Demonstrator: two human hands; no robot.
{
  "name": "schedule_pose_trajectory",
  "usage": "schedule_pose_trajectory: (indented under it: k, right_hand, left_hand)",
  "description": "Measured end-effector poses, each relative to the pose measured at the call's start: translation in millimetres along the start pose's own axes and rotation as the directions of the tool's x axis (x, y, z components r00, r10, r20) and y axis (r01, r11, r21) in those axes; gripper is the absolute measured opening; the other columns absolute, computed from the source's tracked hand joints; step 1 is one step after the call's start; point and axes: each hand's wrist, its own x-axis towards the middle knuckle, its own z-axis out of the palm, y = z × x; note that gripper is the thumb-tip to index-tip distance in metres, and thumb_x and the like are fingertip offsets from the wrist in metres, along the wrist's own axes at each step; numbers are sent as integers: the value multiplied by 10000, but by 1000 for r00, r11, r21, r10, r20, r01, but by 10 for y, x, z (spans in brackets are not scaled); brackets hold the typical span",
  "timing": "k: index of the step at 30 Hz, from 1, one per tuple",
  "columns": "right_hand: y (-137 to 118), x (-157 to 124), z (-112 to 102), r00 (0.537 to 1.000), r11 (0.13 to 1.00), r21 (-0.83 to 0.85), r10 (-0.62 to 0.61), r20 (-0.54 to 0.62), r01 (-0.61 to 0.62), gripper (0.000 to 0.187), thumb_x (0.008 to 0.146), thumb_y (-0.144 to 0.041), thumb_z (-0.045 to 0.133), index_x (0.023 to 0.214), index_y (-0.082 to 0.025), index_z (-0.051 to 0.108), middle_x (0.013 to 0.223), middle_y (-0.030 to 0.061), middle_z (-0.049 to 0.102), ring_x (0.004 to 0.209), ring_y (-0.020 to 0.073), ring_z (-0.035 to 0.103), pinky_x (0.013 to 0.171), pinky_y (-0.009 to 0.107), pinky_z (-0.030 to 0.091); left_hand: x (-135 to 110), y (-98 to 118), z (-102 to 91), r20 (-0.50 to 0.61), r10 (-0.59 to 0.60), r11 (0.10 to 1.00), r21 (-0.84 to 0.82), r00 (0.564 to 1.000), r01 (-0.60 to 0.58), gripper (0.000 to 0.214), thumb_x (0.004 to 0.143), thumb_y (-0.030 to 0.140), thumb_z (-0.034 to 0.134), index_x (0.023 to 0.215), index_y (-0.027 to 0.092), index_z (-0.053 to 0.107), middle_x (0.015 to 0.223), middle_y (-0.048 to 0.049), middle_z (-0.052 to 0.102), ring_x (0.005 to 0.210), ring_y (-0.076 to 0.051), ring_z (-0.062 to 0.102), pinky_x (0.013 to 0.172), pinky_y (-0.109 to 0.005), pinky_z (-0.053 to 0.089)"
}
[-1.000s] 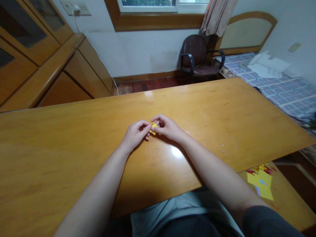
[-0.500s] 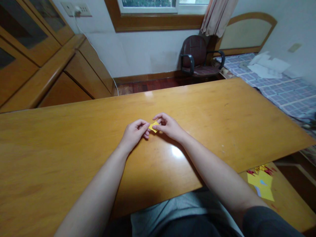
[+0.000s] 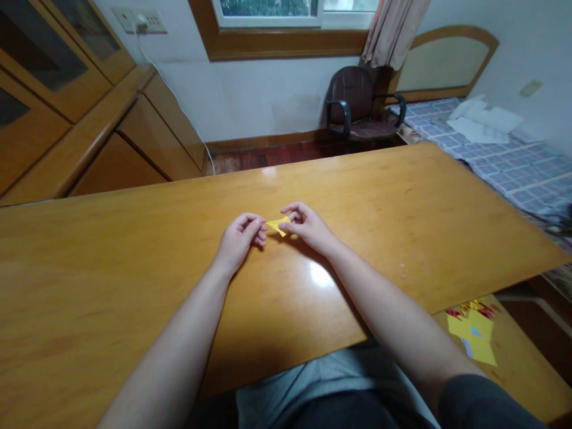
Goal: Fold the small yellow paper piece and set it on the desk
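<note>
Now, 2 hands meet over a small yellow folded paper at mid-worktop.

Right there, the right hand pinches the paper's right end, thumb and forefinger closed on it, the other fingers arched above. The paper sits just off the worktop, its pointed left corner aimed at the left hand. That hand's fingers are curled in tight, tips right at the corner; whether they grip it or only sit beside it, I cannot tell. Both forearms lie across the near edge. Down at the lower right, loose yellow paper sheets lie on a lower wooden surface, well apart from the hands. Beyond the far edge stands a dark office chair, with a bed off to the right.
</note>
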Motion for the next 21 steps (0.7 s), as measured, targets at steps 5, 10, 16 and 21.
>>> schedule_pose_trajectory:
  k: [5,10,16,21]
  right_hand:
    - [-19,-12,17,1000,999,-29,30,8,-30,343,698,-310,761,968,-178,597,697,-53,595,591,90,572,540,204,420]
    - [-36,-23,21,999,998,-54,39,37,-37,313,701,-342,765,916,-163,628,716,-31,622,589,94,574,546,215,421]
    - [-47,-34,13,998,995,-82,53,43,-49,301,711,-351,756,910,-162,632,692,-28,633,593,100,575,544,216,425]
    - [-40,-30,18,997,997,-70,48,60,-44,295,708,-334,755,910,-159,632,700,-33,626,591,93,569,557,217,426]
  left_hand:
    - [-37,15,13,87,-18,998,59,996,13,269,772,385,727,867,150,640,742,-33,702,577,-117,620,563,-240,525]
    - [-42,13,15,84,-28,999,40,996,25,254,771,378,731,843,151,643,710,-27,697,561,-115,612,557,-240,514]
    - [-38,24,16,71,-23,1000,16,997,22,253,763,381,732,811,153,635,728,-32,706,547,-114,607,544,-247,516]
    - [-41,35,20,66,-13,999,32,998,11,247,778,382,716,789,147,639,712,-35,698,545,-118,609,533,-250,522]
